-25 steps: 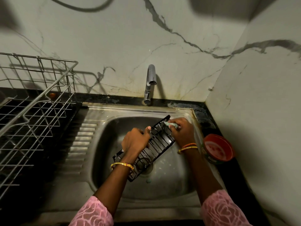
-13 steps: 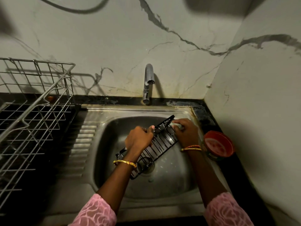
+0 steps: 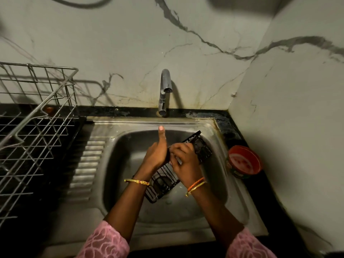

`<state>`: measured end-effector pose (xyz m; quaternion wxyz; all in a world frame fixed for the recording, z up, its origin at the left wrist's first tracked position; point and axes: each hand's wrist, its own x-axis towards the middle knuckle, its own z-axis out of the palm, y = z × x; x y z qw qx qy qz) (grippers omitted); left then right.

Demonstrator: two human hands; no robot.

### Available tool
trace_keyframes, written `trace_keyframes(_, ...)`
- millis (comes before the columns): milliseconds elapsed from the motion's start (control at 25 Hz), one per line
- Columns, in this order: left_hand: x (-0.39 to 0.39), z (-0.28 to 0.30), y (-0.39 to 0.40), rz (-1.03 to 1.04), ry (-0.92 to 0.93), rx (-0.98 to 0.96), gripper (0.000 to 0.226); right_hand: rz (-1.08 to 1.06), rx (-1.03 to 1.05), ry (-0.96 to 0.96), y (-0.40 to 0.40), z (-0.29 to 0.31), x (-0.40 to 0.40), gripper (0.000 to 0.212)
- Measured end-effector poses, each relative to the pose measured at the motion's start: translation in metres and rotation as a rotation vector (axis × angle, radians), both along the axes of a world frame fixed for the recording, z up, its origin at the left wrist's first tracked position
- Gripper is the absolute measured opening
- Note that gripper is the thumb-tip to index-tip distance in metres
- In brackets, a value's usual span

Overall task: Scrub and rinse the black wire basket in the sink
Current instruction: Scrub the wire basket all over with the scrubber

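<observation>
I hold the basket (image 3: 202, 148) over the sink (image 3: 240, 211) with my left hand (image 3: 155, 155); my right hand (image 3: 183, 161) scrubs its middle. Tap (image 3: 164, 90) dry, so rinsing remains, I judge.

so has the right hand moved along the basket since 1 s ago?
Yes. The right hand slid from the black wire basket's far end toward its middle, away from the red bowl.

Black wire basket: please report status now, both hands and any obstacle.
Left hand grips black wire basket, thumb up. Right hand curled on its middle. Basket tilted over sink. Tap shows no water; nothing blocking.
</observation>
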<state>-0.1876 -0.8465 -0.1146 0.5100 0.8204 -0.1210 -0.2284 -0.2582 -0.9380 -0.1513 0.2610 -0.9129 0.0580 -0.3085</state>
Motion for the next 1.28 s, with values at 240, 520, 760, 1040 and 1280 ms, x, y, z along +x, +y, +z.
trace_keyframes(240,0.002,-0.006,0.003,0.048,-0.007,0.019,0.095,-0.331,0.030,-0.080,-0.070,0.017,0.020,0.015)
trace_keyframes(520,0.007,-0.002,0.001,0.055,-0.075,0.087,0.079,-0.094,-0.056,-0.001,-0.019,0.004,0.008,0.021)
trace_keyframes(760,0.007,-0.014,0.014,0.055,-0.083,0.109,0.054,-0.320,0.380,-0.072,-0.080,0.025,0.018,0.016)
trace_keyframes(1040,0.008,-0.009,0.016,0.114,-0.113,0.070,0.054,-0.228,0.243,-0.104,-0.046,0.023,0.009,0.013)
trace_keyframes(1280,0.011,-0.017,0.025,0.165,-0.092,0.021,0.055,-0.197,0.229,-0.071,-0.053,0.019,-0.023,0.013)
